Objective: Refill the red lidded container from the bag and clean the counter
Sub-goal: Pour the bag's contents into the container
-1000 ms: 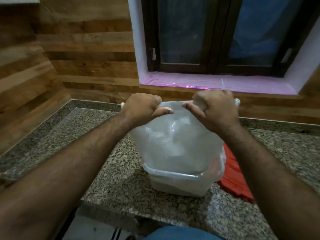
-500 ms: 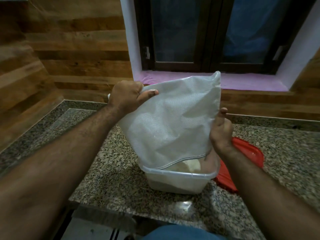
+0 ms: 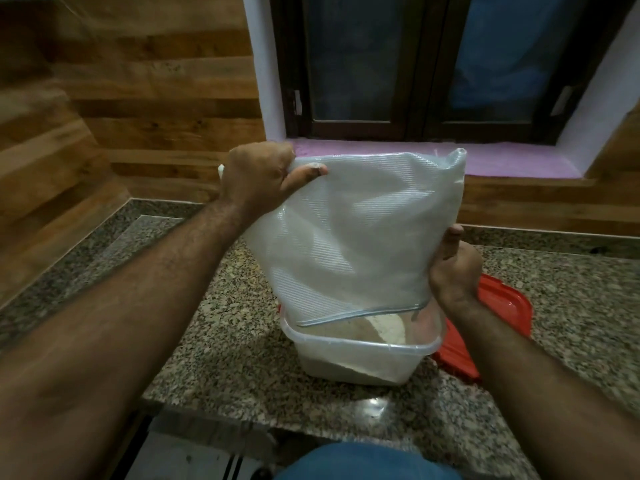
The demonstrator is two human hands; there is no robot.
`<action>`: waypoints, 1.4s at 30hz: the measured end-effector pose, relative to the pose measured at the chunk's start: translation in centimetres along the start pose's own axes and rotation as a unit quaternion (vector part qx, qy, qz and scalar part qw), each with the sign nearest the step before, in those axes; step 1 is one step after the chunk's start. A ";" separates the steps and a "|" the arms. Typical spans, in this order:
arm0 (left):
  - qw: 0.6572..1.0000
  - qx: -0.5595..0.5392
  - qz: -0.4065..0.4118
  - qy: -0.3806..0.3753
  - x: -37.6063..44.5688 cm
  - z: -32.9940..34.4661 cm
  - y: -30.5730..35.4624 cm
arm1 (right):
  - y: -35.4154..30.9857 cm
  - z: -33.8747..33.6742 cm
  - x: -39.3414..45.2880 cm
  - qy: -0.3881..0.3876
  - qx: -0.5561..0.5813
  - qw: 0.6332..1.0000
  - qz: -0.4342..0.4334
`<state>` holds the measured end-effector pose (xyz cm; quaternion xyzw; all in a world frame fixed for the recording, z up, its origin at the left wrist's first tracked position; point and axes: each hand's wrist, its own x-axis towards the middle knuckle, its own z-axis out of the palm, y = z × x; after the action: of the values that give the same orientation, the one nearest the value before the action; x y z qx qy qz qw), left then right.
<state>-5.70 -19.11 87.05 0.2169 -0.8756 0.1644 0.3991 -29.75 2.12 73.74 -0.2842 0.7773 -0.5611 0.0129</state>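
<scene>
A translucent plastic bag [image 3: 353,237] hangs upside down, its zip mouth inside a clear plastic container [image 3: 360,358] on the granite counter. My left hand [image 3: 259,174] grips the bag's upper left corner. My right hand [image 3: 453,268] holds the bag's lower right edge near the mouth. Pale powder lies in the container under the bag's opening. The red lid [image 3: 498,317] lies flat on the counter just right of the container, partly hidden by my right arm.
The speckled granite counter [image 3: 214,341] runs to a wood-panelled wall on the left and back. A dark window with a pink sill [image 3: 512,161] sits behind. The counter's front edge is close to my body.
The bag's top was held by both hands a second ago. My right hand dropped to the bag's lower right edge and the bag tipped over the container. Since half a second ago little has moved.
</scene>
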 end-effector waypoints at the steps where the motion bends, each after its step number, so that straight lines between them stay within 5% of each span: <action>1: 1.000 0.001 0.009 -0.005 0.2 0.0 0.2 | -0.1 -0.1 -0.1 -0.004 -0.005 1.000 -0.003; 16: 0.999 -0.025 -0.020 -0.044 0.3 -1.3 -1.7 | -0.8 0.9 0.3 -0.028 0.037 0.999 -0.027; 27: 0.959 -0.164 -0.232 0.009 -3.6 -2.2 -4.0 | -2.1 2.0 1.4 0.013 0.193 0.979 0.059; 32: 0.931 -0.218 -0.292 -0.016 -5.6 -1.4 -3.9 | -3.6 2.2 1.4 -0.063 0.283 0.943 0.164; 37: 0.863 -0.298 -0.408 0.011 -7.7 -1.7 -3.5 | -4.4 2.6 0.4 -0.188 0.367 0.877 0.247; 42: 0.698 -0.391 -0.598 0.045 -10.9 -1.2 -2.6 | -5.3 3.2 -1.6 -0.352 0.328 0.850 0.214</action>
<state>2.79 -18.10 79.69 0.5118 -0.5280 -0.4562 0.5012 -25.03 -1.05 76.72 -0.2686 0.5330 -0.6295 0.4974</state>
